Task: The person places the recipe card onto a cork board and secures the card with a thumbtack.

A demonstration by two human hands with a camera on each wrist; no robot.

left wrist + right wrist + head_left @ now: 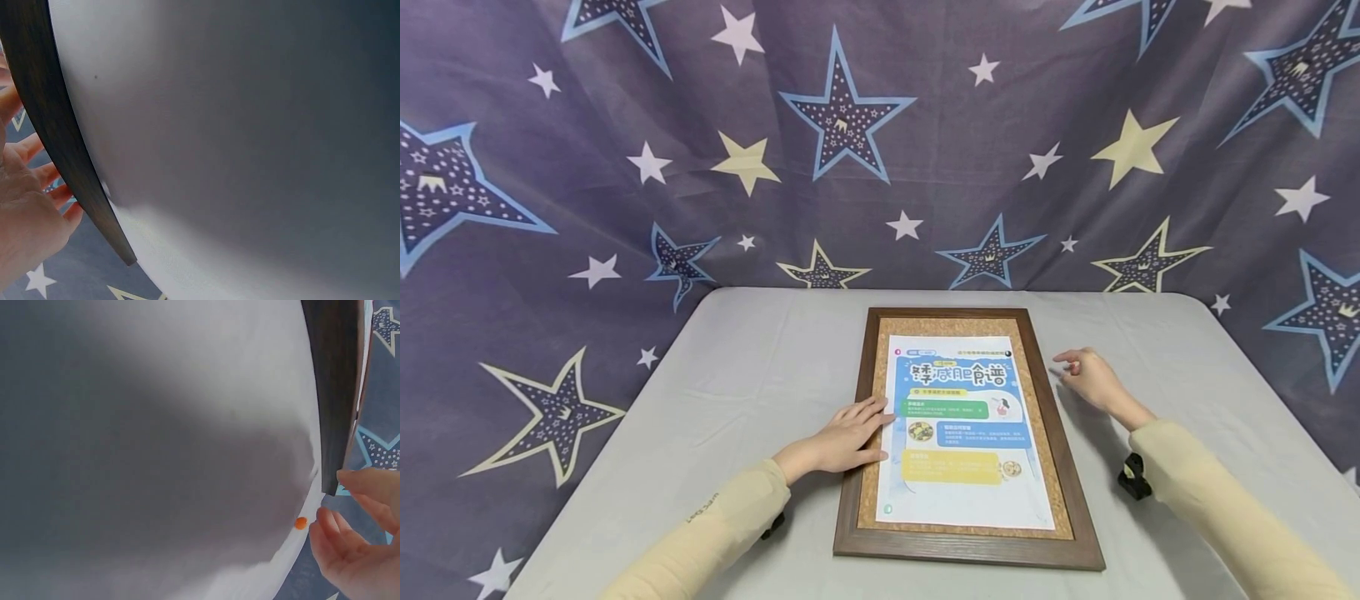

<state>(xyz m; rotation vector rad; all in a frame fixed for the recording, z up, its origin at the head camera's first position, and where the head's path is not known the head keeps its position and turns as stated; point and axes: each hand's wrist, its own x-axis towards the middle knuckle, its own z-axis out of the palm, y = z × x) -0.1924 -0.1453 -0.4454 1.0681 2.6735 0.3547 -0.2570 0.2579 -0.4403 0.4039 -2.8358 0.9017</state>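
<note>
A printed poster [964,508] with Chinese lettering lies on a wood-framed cork board [970,550]. Small round pins sit at its corners: pink [898,352] at top left, black [1008,353] at top right, green [888,508] at bottom left. My left hand [846,437] rests across the board's left edge, fingers spread and fingertips on the poster's side. Just right of the board, my right hand [1093,383] hovers low with loosely bent fingers and nothing visible between them. Below those fingers, in the right wrist view, a small round orange thing [300,523] lies on the table.
The board lies on a pale grey cloth-covered table [775,358]. A dark curtain [925,192] with stars hangs behind and along both sides. Black wrist devices, such as the one under the right sleeve [1134,477], hang close over the tabletop.
</note>
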